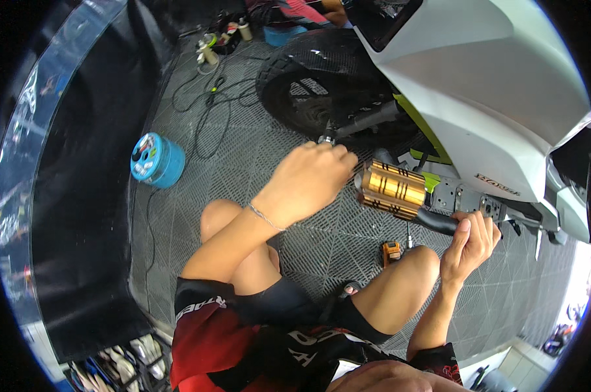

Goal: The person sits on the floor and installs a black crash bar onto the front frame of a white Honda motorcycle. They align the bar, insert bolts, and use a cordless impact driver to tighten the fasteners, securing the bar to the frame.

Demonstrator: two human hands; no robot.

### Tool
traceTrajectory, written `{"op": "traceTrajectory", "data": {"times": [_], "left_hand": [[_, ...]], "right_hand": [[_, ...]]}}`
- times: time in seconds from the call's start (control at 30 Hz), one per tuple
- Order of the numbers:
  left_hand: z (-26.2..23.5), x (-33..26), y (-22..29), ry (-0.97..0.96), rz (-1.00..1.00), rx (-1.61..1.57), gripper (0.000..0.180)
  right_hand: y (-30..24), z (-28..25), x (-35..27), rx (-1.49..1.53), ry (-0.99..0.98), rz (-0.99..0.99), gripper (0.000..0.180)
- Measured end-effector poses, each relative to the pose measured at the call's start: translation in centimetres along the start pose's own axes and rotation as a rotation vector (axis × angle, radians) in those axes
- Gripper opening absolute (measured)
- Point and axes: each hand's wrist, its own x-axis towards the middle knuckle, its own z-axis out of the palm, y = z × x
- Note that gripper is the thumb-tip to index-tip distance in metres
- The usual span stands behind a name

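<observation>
— Where are the hands?

— The left hand [311, 179] is up at the front end of the gold muffler [393, 188], fingers curled down toward a small metal fitting [326, 138] by the rear wheel [308, 85]. It looks clenched around something there, but whether it grips the fitting or a tool I cannot tell; the knuckles hide it. The right hand [468, 242] is closed on the black pipe end [436, 222] that sticks out of the muffler's near side.

— So the muffler sits between them?

— Yes. Its long axis runs from upper left to lower right, slightly tilted, just under the white scooter body [485, 98]. The left hand touches or nearly touches its ribbed front rim; the right hand holds the tail, so the right one bears the grasp on the piece itself.

— Which hand is nearer the wheel?

— The left one, clearly. The right hand is out by the bracket [468, 196] under the panel, well apart from the wheel.

— Anything on the floor?

— A small orange tool [391, 251] lies on the grey tile floor [243, 163] between the knees, below the muffler, near neither hand. A blue tin [157, 160] stands farther left.
</observation>
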Motion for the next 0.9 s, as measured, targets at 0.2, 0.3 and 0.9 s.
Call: {"op": "traceTrajectory", "data": {"times": [0.2,0.3,0.9], "left_hand": [[2.4,3.9,-6.6,0.318,0.075,-0.495,0.015],[0.4,2.9,-14.3,0.438,-0.011,-0.496,0.020],[0.7,-34.1,-53.9,-0.441,-1.427,0.480,0.097]], "right_hand": [[-1.2,1.4,0.6,-0.021,0.072,0.069,0.040],[1.2,1.8,-2.1,-0.133,0.138,0.179,0.047],[15.6,-2.3,-9.8,-0.361,0.080,0.249,0.041]]}}
